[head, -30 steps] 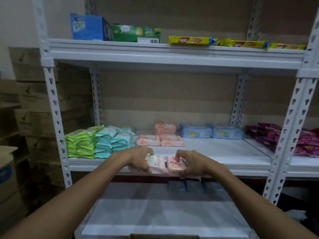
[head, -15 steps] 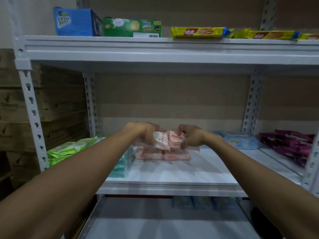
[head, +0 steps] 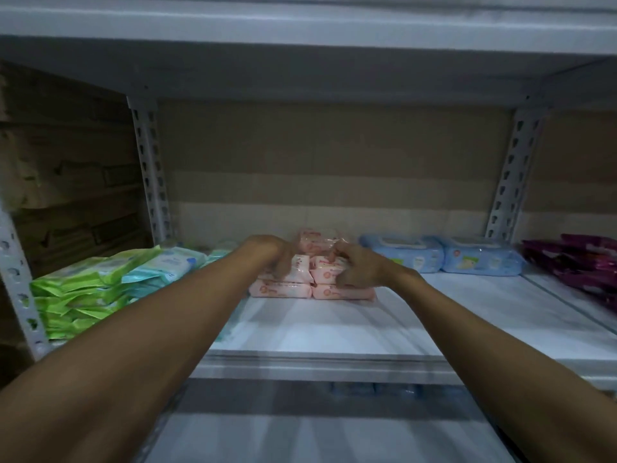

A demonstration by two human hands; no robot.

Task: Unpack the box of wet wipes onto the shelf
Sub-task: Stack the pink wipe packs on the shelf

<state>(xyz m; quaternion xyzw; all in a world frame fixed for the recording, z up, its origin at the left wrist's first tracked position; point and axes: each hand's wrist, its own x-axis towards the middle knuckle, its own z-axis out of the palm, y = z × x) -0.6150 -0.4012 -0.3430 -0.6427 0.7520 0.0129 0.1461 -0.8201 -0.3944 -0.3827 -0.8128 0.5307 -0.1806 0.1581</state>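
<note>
Two pink wipe packs (head: 315, 269) were being set onto the pink stack (head: 312, 290) at the back of the shelf (head: 334, 329), the left hand (head: 273, 259) and right hand (head: 359, 270) curled closed on them. Release and squaring seemed next. Blue packs (head: 440, 257) and green packs (head: 83, 289) flanked closely.

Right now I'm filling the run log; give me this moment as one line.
step: stacking | left hand: on pink wipe packs | right hand: on same stack | site: middle shelf | neighbours: green packs, blue packs
</note>
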